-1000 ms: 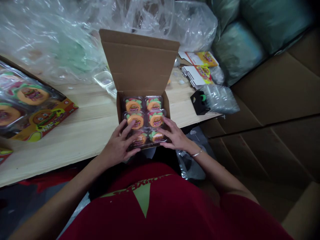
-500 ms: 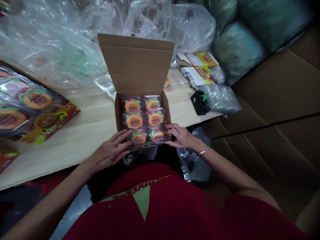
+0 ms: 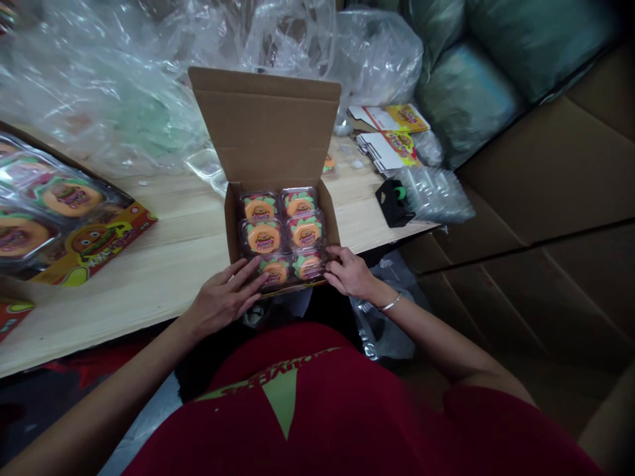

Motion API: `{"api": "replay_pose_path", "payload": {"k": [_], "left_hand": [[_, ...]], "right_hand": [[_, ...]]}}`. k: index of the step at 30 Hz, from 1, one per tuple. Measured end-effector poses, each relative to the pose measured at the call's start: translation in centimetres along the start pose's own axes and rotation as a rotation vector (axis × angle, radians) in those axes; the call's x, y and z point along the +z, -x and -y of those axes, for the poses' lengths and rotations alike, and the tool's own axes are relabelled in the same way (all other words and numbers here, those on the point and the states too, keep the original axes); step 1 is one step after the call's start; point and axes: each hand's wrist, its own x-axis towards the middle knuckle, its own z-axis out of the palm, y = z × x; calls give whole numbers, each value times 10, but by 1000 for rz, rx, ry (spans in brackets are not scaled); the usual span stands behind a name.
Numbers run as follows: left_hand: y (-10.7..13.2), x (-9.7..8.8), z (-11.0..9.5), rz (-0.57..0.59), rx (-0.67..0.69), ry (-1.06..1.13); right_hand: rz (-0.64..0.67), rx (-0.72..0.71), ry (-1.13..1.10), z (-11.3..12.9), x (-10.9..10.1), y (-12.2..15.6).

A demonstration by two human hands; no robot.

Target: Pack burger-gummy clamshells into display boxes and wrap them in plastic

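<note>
A small brown cardboard box [image 3: 232, 218] sits at the near edge of a pale wooden table [image 3: 163, 251], its lid [image 3: 268, 129] standing upright. Inside lies a clear plastic tray [image 3: 282, 231] of orange burger-shaped candies with green trim. My left hand [image 3: 225, 297] rests at the tray's near left corner, fingers stretched out on it. My right hand [image 3: 347, 271] has curled fingers pinching the tray's near right corner against the box.
A bigger pack of the same candies [image 3: 54, 218] lies at the left on a yellow printed card. Crumpled clear plastic bags [image 3: 124, 79] fill the back. Printed cards [image 3: 391, 132], a black tape dispenser [image 3: 394, 201], stacked clear trays [image 3: 436, 195] and cardboard sheets [image 3: 546, 198] are at the right.
Both hands slid from on top of the candies back to the tray's near corners. The tray has settled lower into the box.
</note>
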Motion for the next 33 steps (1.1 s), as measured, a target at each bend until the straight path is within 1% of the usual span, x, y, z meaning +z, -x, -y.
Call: {"api": "replay_pose_path", "payload": {"k": [2, 4, 7, 11, 13, 15, 18, 22, 24, 26, 30, 33], "left_hand": [[-3, -1, -2, -18, -10, -11], [-5, -2, -4, -24, -48, -22], [-7, -4, -6, -2, -79, -8], [-4, -7, -10, 76, -121, 53], [-2, -8, -13, 103, -144, 37], [1, -9, -15, 110, -150, 9], [0, -8, -8, 98, -136, 25], [-7, -12, 15, 98, -34, 179], [-8, -16, 24, 79, -49, 247], [-3, -19, 27, 42, -86, 296], [11, -18, 22, -42, -124, 296], [12, -15, 20, -95, -144, 246]], "right_hand": [[-41, 61, 9, 6, 0, -1], [-83, 84, 23, 9, 0, -2], [-95, 46, 18, 7, -4, 0], [-49, -68, 23, 1, -7, 10], [-51, -74, 37, 1, -5, 16], [-86, -48, 25, 3, -1, 20], [-153, -21, -32, 4, 7, 23], [-218, -50, -61, 2, 14, 20], [-236, -66, -62, 1, 16, 18], [-252, -65, -74, 1, 17, 17], [-275, -40, -108, 0, 22, 17], [-280, -17, -134, -1, 26, 18]]}}
